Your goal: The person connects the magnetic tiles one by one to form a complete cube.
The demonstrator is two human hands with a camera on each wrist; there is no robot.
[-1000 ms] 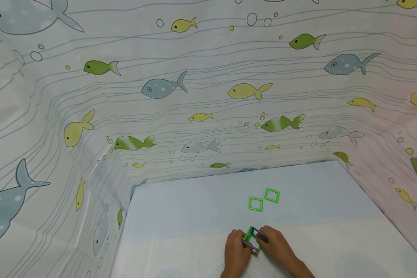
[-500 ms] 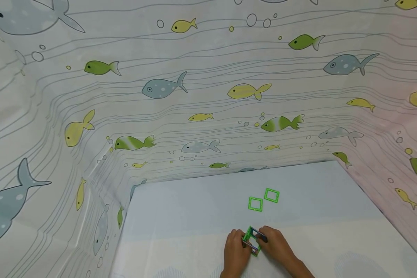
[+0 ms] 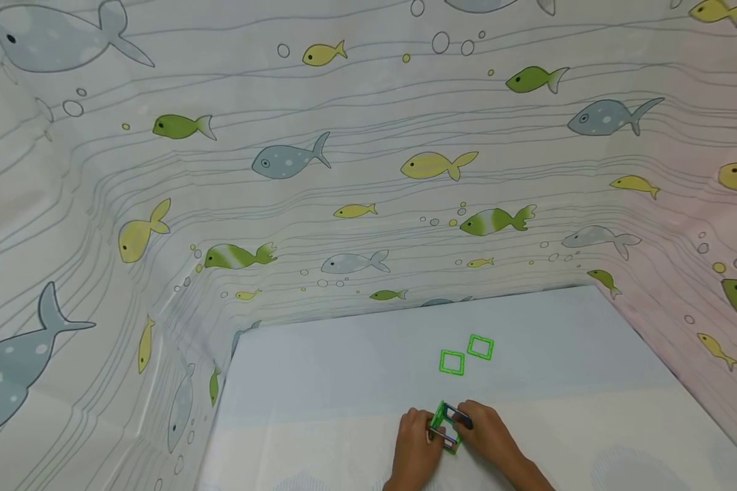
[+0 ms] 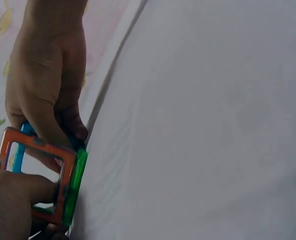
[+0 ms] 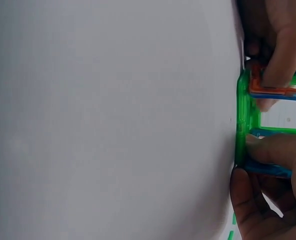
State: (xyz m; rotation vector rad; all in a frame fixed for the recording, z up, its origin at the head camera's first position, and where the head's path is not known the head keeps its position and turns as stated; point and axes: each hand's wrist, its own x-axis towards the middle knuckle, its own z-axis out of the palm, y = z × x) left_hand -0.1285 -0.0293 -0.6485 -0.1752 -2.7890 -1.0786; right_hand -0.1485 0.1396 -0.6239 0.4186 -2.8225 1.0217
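Several square-frame magnetic tiles stand joined as a small open box on the table. A green tile lies flat as its base, and another green tile stands upright at the back. My left hand pinches the upright orange tile on the left side, thumb on the inside. On the opposite side, my right hand grips the upright blue tile between thumb and fingers. Both tiles' lower edges sit right at the green base. Parts of the frames are hidden behind the fingers.
Beyond the hands, two loose green square tiles lie flat, one nearer and one farther right. The pale table meets fish-printed sheeting at its back and both sides.
The head view has tilted up slightly. Both hands and the tiles keep practically the same place and hold.
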